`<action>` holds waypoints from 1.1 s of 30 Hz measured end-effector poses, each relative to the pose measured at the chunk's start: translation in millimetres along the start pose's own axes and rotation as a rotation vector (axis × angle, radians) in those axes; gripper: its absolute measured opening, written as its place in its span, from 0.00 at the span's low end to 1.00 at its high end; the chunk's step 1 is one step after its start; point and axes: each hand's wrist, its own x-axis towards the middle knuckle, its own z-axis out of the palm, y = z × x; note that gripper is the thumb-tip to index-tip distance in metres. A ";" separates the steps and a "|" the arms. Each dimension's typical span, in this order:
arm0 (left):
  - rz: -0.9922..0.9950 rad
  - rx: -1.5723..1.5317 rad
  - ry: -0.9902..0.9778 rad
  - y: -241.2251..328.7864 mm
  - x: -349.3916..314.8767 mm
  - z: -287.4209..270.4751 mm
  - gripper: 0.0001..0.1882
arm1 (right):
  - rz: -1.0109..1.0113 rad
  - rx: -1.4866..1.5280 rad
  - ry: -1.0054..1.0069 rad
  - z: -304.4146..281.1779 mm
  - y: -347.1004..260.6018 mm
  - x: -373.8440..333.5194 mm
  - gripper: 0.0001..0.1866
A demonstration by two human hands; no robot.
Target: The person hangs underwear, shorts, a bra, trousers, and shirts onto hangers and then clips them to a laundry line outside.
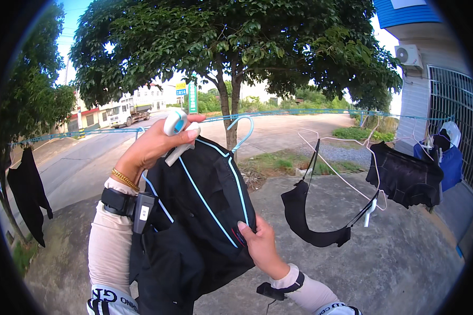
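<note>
My left hand (155, 142) is raised near the blue line, its fingers and thumb closed round a large white plastic clothes peg (174, 124) with a blue inner part. Below it hangs a black garment (205, 173), partly draped over light blue wire hangers. One light blue hanger (242, 140) has its hook by the line, and its wire runs down over the cloth. Lower right, my right hand (263, 248) pinches the edge of the black garment between thumb and fingers. Folds hide how the cloth sits on the hangers.
A blue clothesline (299, 111) crosses ahead. Right of me hang a black bra (312, 220) on a pink hanger (341, 176) and black shorts (404, 176). At far left hangs another black garment (26, 194). A tree trunk (230, 105) and a truck (129, 113) stand beyond.
</note>
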 end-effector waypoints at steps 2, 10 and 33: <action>-0.033 -0.023 0.016 -5.2 0.2 1.1 0.25 | -0.011 0.006 0.005 0.6 0.3 -4.3 0.12; -0.022 -0.030 -0.012 -14.9 3.3 -2.8 0.26 | -0.035 -0.031 0.137 1.5 -8.0 0.7 0.11; 0.030 0.094 -0.026 -1.8 3.5 -3.7 0.19 | 0.029 0.052 0.184 19.2 -6.9 2.1 0.12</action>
